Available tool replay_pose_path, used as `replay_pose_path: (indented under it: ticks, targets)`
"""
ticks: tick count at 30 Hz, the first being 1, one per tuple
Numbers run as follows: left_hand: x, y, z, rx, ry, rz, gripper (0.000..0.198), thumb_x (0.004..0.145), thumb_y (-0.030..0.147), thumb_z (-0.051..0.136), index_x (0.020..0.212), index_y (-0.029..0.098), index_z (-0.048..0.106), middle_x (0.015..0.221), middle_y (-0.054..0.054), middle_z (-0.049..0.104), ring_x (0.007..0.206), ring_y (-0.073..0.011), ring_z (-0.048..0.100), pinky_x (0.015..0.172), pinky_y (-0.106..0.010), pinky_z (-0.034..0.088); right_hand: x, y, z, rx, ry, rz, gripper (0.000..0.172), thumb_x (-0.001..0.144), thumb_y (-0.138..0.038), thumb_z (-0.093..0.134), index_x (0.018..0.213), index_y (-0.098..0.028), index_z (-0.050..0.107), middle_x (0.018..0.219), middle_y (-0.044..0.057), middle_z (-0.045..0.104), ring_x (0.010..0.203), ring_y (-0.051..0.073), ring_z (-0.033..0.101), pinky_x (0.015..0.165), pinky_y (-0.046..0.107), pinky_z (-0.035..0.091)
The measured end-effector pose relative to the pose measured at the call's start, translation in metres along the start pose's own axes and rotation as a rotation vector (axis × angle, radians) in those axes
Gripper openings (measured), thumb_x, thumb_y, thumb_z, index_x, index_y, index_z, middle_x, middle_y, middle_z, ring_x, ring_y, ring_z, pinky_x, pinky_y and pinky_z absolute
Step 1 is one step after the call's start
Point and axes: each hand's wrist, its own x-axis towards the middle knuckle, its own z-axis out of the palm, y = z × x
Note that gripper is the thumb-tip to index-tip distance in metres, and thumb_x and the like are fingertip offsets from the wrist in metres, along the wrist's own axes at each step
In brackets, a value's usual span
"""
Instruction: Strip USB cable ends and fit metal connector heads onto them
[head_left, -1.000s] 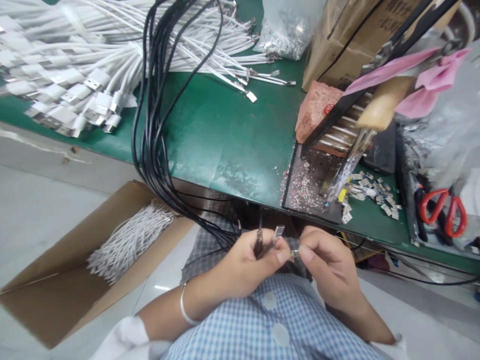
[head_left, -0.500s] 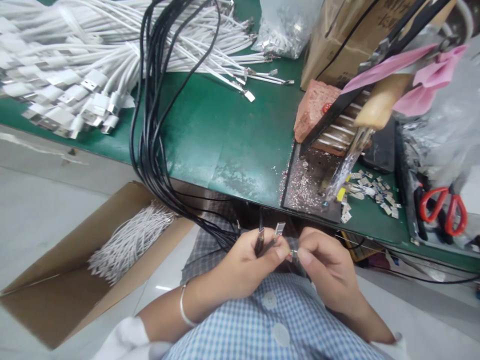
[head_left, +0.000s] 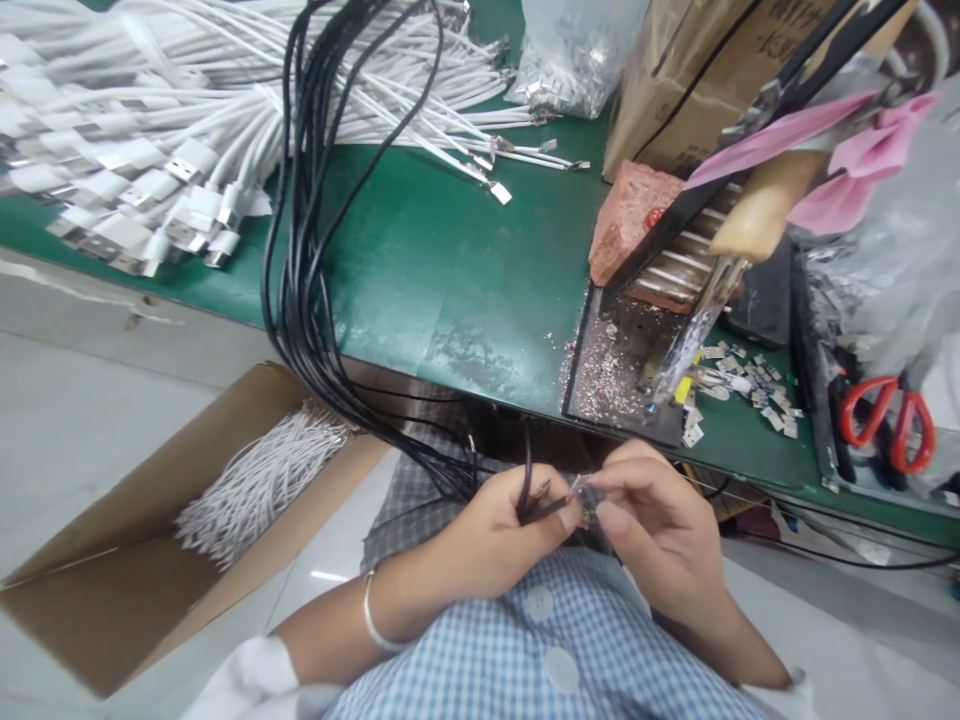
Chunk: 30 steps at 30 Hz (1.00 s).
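In front of the apron, my left hand [head_left: 506, 530] is closed around the ends of several black cables [head_left: 526, 450]. Small metal plugs and bare coloured wire ends stick out beside its thumb. My right hand [head_left: 664, 525] meets it from the right, its index finger and thumb bent in a pinch at a small metal USB plug [head_left: 579, 484]. The fingertips partly cover this plug. From my left hand the black cable bundle [head_left: 307, 220] runs up over the bench edge and across the white cables [head_left: 217, 150].
A soldering iron [head_left: 757, 215] leans over a brick [head_left: 630, 220] on the green bench [head_left: 450, 270]. Loose metal plugs [head_left: 750, 380] and red-handled scissors [head_left: 889, 425] lie at right. Below left stands a cardboard box [head_left: 97, 600] with white cables inside. Bagged parts [head_left: 570, 65] sit at the back.
My right fingertips have moved up slightly from a lower plug to the upper one. That plug, upright before, now tilts to the right. The cable in my left hand has shifted a little.
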Motion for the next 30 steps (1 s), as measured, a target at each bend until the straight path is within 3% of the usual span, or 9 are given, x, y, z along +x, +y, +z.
replay_pose_path:
  ticks: [3, 7, 14, 17, 20, 23, 25, 30]
  targets:
    - [-0.001, -0.008, 0.000, 0.041, -0.041, -0.068, 0.032, 0.087, 0.039, 0.066, 0.072, 0.018, 0.048, 0.066, 0.005, 0.043, 0.061, -0.0099, 0.037, 0.058, -0.023, 0.034, -0.001, 0.000, 0.001, 0.019, -0.006, -0.026, 0.024, 0.090, -0.016, 0.065, 0.112, -0.026, 0.068, 0.085, 0.001, 0.056, 0.073, 0.013, 0.055, 0.059, 0.023, 0.046]
    - [-0.003, -0.012, -0.002, 0.075, -0.141, -0.130, 0.040, 0.087, 0.045, 0.067, 0.066, 0.017, 0.048, 0.061, 0.006, 0.039, 0.057, -0.0087, 0.034, 0.053, -0.022, 0.030, -0.002, 0.001, 0.000, -0.041, 0.001, -0.001, 0.012, 0.093, -0.012, 0.059, 0.090, -0.023, 0.064, 0.075, -0.002, 0.054, 0.066, 0.011, 0.051, 0.057, 0.022, 0.040]
    - [-0.008, -0.015, -0.011, 0.014, -0.162, -0.015, 0.064, 0.087, 0.073, 0.056, 0.071, 0.012, 0.066, 0.058, 0.003, 0.047, 0.054, -0.0097, 0.042, 0.052, -0.022, 0.035, 0.002, 0.002, -0.001, -0.049, 0.031, 0.055, 0.023, 0.096, -0.016, 0.054, 0.074, -0.021, 0.055, 0.066, -0.004, 0.049, 0.060, 0.010, 0.045, 0.055, 0.023, 0.036]
    - [-0.007, -0.012, -0.009, 0.012, -0.137, 0.031, 0.068, 0.093, 0.071, 0.046, 0.077, 0.010, 0.071, 0.060, -0.001, 0.055, 0.056, -0.0113, 0.050, 0.058, -0.023, 0.043, 0.002, 0.001, -0.001, -0.033, 0.017, 0.069, 0.025, 0.096, -0.018, 0.055, 0.071, -0.020, 0.055, 0.065, -0.004, 0.049, 0.057, 0.010, 0.046, 0.054, 0.023, 0.037]
    - [-0.005, -0.006, -0.007, 0.014, -0.174, 0.088, 0.062, 0.097, 0.064, 0.045, 0.087, 0.011, 0.074, 0.078, -0.008, 0.068, 0.075, -0.0166, 0.064, 0.075, -0.027, 0.050, 0.001, 0.003, 0.000, 0.001, 0.001, 0.112, 0.026, 0.097, -0.020, 0.054, 0.071, -0.020, 0.055, 0.064, -0.003, 0.051, 0.056, 0.011, 0.049, 0.054, 0.024, 0.038]
    - [-0.003, -0.001, -0.006, 0.038, -0.188, 0.139, 0.056, 0.101, 0.058, 0.043, 0.097, 0.012, 0.074, 0.092, -0.011, 0.073, 0.090, -0.0197, 0.067, 0.086, -0.029, 0.051, 0.000, 0.003, 0.000, 0.006, -0.008, 0.132, 0.026, 0.097, -0.021, 0.055, 0.071, -0.020, 0.056, 0.064, -0.003, 0.053, 0.056, 0.011, 0.051, 0.054, 0.024, 0.040]
    - [-0.003, -0.002, -0.006, 0.066, -0.205, 0.129, 0.058, 0.100, 0.060, 0.042, 0.097, 0.011, 0.073, 0.090, -0.010, 0.072, 0.086, -0.0190, 0.066, 0.081, -0.028, 0.052, 0.002, 0.002, 0.000, -0.011, -0.013, 0.106, 0.027, 0.097, -0.020, 0.055, 0.070, -0.020, 0.056, 0.063, -0.003, 0.053, 0.055, 0.010, 0.051, 0.053, 0.023, 0.040]
    - [-0.005, -0.005, -0.008, 0.145, -0.306, 0.015, 0.073, 0.097, 0.070, 0.034, 0.098, 0.009, 0.074, 0.060, -0.001, 0.055, 0.053, -0.0126, 0.053, 0.055, -0.024, 0.045, 0.005, -0.002, 0.001, -0.038, -0.036, 0.065, 0.030, 0.095, -0.018, 0.054, 0.065, -0.019, 0.053, 0.060, -0.003, 0.052, 0.049, 0.009, 0.048, 0.048, 0.022, 0.039]
